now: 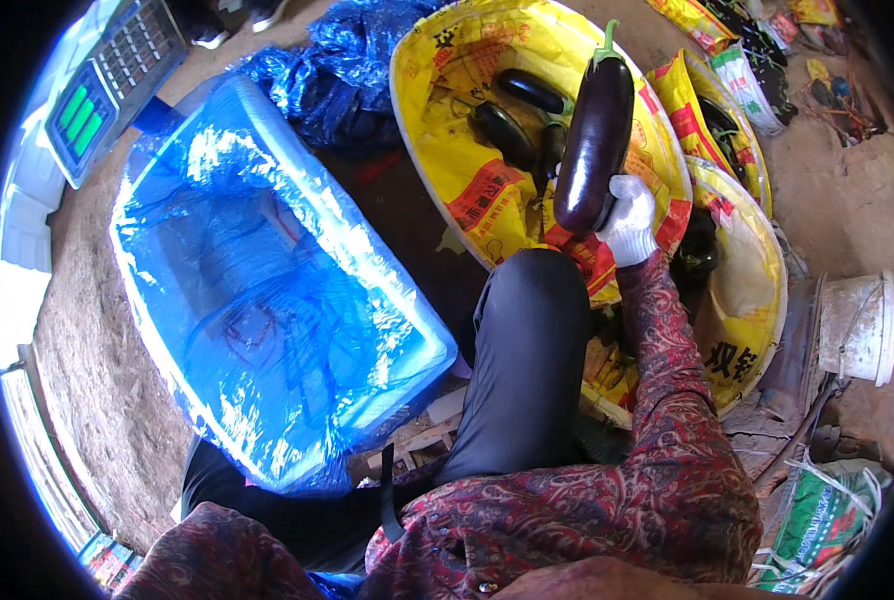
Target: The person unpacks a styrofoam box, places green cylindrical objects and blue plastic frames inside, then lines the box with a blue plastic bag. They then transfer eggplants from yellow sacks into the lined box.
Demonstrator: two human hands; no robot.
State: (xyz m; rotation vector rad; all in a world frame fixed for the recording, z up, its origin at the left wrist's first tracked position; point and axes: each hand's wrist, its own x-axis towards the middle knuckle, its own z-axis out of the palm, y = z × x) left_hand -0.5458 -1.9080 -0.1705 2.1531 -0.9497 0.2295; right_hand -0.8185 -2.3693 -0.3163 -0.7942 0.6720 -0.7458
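My right hand (631, 217), in a white knit glove, holds a large dark purple eggplant (598, 142) by its blunt end, with the green stem pointing away from me. The eggplant is above a round container (484, 180) lined with yellow and red printed sacking, where several smaller eggplants (505, 135) lie. My left hand is out of view; its patterned sleeve shows at the lower left. Left of my knee stands a rectangular box (267, 292) lined with blue plastic film; no eggplant shows inside it.
Crumpled blue film (349, 82) lies beyond the box. A scale with a lit display (79, 120) stands at upper left. More yellow-lined containers (747, 315) are on the right, near a white bucket (859, 326). Someone's shoes (208, 37) show at the top.
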